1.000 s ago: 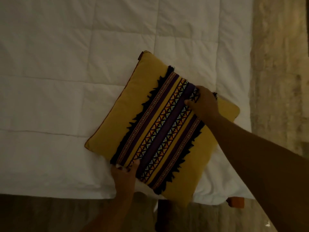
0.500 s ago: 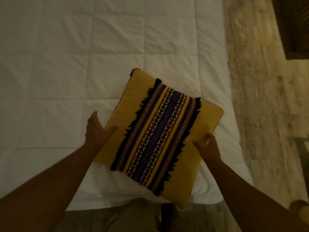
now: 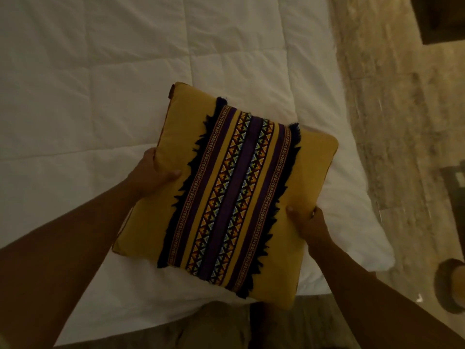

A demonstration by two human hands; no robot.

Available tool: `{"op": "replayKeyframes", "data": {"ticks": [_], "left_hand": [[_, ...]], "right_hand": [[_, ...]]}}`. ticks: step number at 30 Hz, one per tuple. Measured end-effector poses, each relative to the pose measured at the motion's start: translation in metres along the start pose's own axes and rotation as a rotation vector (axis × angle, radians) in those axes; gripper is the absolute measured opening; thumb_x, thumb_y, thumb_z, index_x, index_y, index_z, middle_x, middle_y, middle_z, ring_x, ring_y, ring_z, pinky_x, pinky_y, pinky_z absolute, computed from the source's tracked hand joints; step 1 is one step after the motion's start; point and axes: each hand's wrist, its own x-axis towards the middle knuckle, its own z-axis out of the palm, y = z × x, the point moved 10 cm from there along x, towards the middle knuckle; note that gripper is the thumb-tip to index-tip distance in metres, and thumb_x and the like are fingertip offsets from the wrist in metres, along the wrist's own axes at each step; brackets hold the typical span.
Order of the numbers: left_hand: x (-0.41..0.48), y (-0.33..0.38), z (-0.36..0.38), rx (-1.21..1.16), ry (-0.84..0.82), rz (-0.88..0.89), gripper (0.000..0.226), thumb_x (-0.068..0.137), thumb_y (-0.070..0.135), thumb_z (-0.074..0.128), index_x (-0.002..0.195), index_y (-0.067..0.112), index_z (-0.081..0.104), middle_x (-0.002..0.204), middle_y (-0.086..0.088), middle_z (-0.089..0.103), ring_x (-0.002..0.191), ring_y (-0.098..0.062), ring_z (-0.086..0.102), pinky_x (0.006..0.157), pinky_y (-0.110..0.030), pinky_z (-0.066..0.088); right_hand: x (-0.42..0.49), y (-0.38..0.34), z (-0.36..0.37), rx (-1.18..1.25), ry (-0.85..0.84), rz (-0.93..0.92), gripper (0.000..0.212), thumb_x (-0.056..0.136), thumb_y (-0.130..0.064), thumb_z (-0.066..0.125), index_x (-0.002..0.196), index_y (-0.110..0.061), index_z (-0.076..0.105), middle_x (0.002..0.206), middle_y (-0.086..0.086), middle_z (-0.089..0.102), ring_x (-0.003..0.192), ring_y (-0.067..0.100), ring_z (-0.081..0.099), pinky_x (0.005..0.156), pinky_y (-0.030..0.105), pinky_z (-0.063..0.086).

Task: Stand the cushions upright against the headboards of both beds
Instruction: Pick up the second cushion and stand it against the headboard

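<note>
A square mustard-yellow cushion [image 3: 297, 177] with a purple patterned band and dark fringe down its middle is held flat over the near corner of a bed with a white quilted cover [image 3: 100, 84]. My left hand [image 3: 151, 176] grips its left edge, thumb on top. My right hand [image 3: 305, 220] grips its right edge lower down. No headboard is in view.
A stone-tiled floor [image 3: 392, 122] runs along the right of the bed. A round brown object [image 3: 450, 285] sits on the floor at the lower right. A dark piece of furniture [image 3: 440, 18] fills the top right corner. My trouser legs show below the bed's edge.
Both hands shifted from the cushion's ends to its left and right edges. The cushion turned so its band runs nearly straight away from me, and it came up off the cover.
</note>
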Motion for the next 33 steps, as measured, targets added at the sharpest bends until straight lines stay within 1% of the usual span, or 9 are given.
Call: {"op": "replayKeyframes", "data": {"ticks": [4, 6, 12, 14, 17, 20, 25, 29, 33], "left_hand": [[0.014, -0.011, 0.003, -0.031, -0.036, -0.055, 0.137, 0.043, 0.073, 0.082, 0.154, 0.027, 0.017, 0.149, -0.011, 0.046, 0.12, -0.034, 0.058, 0.097, -0.053, 0.051], [0.019, -0.014, 0.005, -0.064, -0.039, -0.058, 0.137, 0.039, 0.073, 0.084, 0.151, 0.027, 0.021, 0.145, -0.01, 0.049, 0.114, -0.031, 0.06, 0.093, -0.049, 0.053], [0.021, -0.015, 0.007, -0.134, 0.003, -0.046, 0.119, 0.048, 0.064, 0.086, 0.145, 0.022, 0.033, 0.135, -0.007, 0.055, 0.099, -0.022, 0.06, 0.075, -0.037, 0.051], [0.016, -0.012, 0.006, -0.134, 0.022, -0.036, 0.111, 0.055, 0.059, 0.086, 0.145, 0.019, 0.033, 0.135, -0.008, 0.055, 0.102, -0.023, 0.059, 0.076, -0.038, 0.05], [0.001, -0.003, 0.003, -0.159, 0.05, -0.01, 0.102, 0.062, 0.05, 0.087, 0.143, 0.015, 0.035, 0.136, -0.01, 0.054, 0.112, -0.027, 0.058, 0.085, -0.043, 0.051], [-0.027, 0.006, -0.002, -0.196, 0.073, 0.025, 0.095, 0.064, 0.046, 0.089, 0.138, 0.014, 0.04, 0.133, -0.01, 0.056, 0.113, -0.029, 0.059, 0.091, -0.048, 0.053], [-0.098, 0.014, -0.031, -0.3, 0.172, 0.053, 0.09, 0.059, 0.051, 0.089, 0.131, 0.022, 0.044, 0.12, -0.002, 0.06, 0.102, -0.022, 0.063, 0.089, -0.048, 0.055], [-0.166, 0.026, -0.063, -0.37, 0.266, 0.071, 0.107, 0.052, 0.059, 0.085, 0.14, 0.016, 0.044, 0.131, -0.01, 0.059, 0.112, -0.033, 0.062, 0.094, -0.058, 0.053], [-0.238, 0.05, -0.096, -0.427, 0.365, 0.178, 0.097, 0.053, 0.059, 0.081, 0.135, 0.015, 0.054, 0.124, -0.012, 0.066, 0.106, -0.032, 0.067, 0.09, -0.055, 0.056]], "right_hand": [[0.011, 0.005, 0.008, 0.055, -0.057, 0.037, 0.123, 0.052, -0.064, 0.086, 0.152, -0.02, 0.03, 0.145, 0.012, 0.05, 0.125, 0.038, 0.055, 0.1, 0.06, 0.05], [0.015, 0.006, 0.011, 0.095, -0.074, 0.049, 0.122, 0.049, -0.061, 0.087, 0.15, -0.02, 0.032, 0.143, 0.012, 0.053, 0.121, 0.038, 0.058, 0.097, 0.062, 0.051], [0.018, -0.003, 0.016, 0.198, -0.124, 0.031, 0.099, 0.059, -0.044, 0.089, 0.144, -0.019, 0.044, 0.134, 0.013, 0.062, 0.114, 0.038, 0.065, 0.091, 0.063, 0.054], [0.013, -0.008, 0.013, 0.225, -0.125, 0.01, 0.09, 0.064, -0.038, 0.087, 0.142, -0.017, 0.047, 0.131, 0.014, 0.065, 0.112, 0.037, 0.066, 0.09, 0.062, 0.055], [0.0, -0.019, 0.011, 0.252, -0.143, -0.04, 0.078, 0.07, -0.034, 0.083, 0.139, -0.016, 0.052, 0.127, 0.014, 0.067, 0.11, 0.037, 0.068, 0.088, 0.062, 0.056], [-0.018, -0.034, 0.006, 0.244, -0.175, -0.085, 0.073, 0.074, -0.033, 0.081, 0.138, -0.017, 0.052, 0.125, 0.015, 0.068, 0.109, 0.037, 0.068, 0.089, 0.062, 0.055], [-0.052, -0.082, -0.009, 0.18, -0.239, -0.189, 0.077, 0.07, -0.036, 0.083, 0.137, -0.016, 0.053, 0.125, 0.016, 0.068, 0.107, 0.038, 0.069, 0.088, 0.063, 0.055], [-0.092, -0.141, -0.021, 0.101, -0.21, -0.33, 0.084, 0.067, -0.045, 0.085, 0.139, -0.018, 0.051, 0.126, 0.011, 0.066, 0.108, 0.035, 0.067, 0.089, 0.06, 0.056], [-0.139, -0.204, -0.028, 0.027, -0.263, -0.493, 0.08, 0.066, -0.049, 0.085, 0.135, -0.022, 0.054, 0.121, 0.005, 0.069, 0.103, 0.029, 0.07, 0.082, 0.052, 0.06]]}}
